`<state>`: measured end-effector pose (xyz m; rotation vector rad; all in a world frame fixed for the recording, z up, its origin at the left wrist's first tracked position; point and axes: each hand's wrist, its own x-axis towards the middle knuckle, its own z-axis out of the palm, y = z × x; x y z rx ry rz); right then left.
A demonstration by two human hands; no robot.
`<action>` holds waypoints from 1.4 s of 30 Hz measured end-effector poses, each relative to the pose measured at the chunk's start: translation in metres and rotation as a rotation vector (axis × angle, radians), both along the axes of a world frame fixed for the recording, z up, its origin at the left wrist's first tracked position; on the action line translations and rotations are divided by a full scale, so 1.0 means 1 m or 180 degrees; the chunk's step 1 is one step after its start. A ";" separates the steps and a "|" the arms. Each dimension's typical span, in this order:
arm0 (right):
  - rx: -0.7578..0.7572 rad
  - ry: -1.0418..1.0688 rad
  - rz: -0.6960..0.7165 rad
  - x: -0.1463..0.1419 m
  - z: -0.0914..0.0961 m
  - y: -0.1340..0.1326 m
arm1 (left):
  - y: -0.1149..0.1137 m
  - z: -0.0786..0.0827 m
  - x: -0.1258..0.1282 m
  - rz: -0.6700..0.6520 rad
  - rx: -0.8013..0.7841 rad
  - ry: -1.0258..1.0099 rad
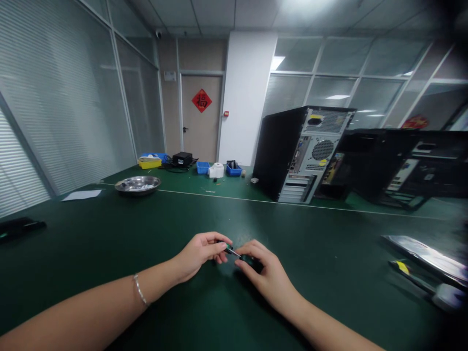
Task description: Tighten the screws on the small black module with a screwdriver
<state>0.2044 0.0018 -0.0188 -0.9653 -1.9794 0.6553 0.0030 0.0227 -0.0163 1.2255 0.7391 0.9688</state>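
Over the green table (pixel 175 253), my two hands meet at the middle. My right hand (pixel 265 270) is closed around the dark handle of a small screwdriver (pixel 236 254), its thin metal shaft pointing left. Between the thumb and fingers of my left hand (pixel 204 253) sits a small green-and-black piece (pixel 228 247). The shaft reaches up to this piece; whether it enters it I cannot tell. Fingers cover most of both things.
A metal bowl (pixel 146 189) holding small items and a white sheet (pixel 82 195) lie at left. Blue bins (pixel 203 168) stand at the back. A black computer tower (pixel 281 151) rises at right. Nearer right are a shiny flat packet (pixel 420 253) and a yellow-marked tool (pixel 402 267).
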 end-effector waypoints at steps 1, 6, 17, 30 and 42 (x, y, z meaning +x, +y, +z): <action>-0.0007 0.0001 -0.0005 0.000 0.000 0.000 | 0.000 0.000 0.001 0.0056 -0.0008 -0.0045; -0.0052 0.0002 -0.0109 -0.001 0.000 -0.001 | 0.000 0.001 0.003 0.0570 -0.0127 -0.0256; -0.0032 0.0133 -0.0199 -0.002 0.004 -0.001 | 0.000 0.002 0.004 0.0712 -0.0158 -0.0453; 0.0018 0.0264 -0.0116 0.000 0.004 0.000 | -0.005 0.007 0.004 0.0746 0.0692 0.0749; -0.0044 0.0186 -0.0040 0.000 0.006 -0.003 | 0.002 0.000 0.002 0.0609 0.0773 0.0607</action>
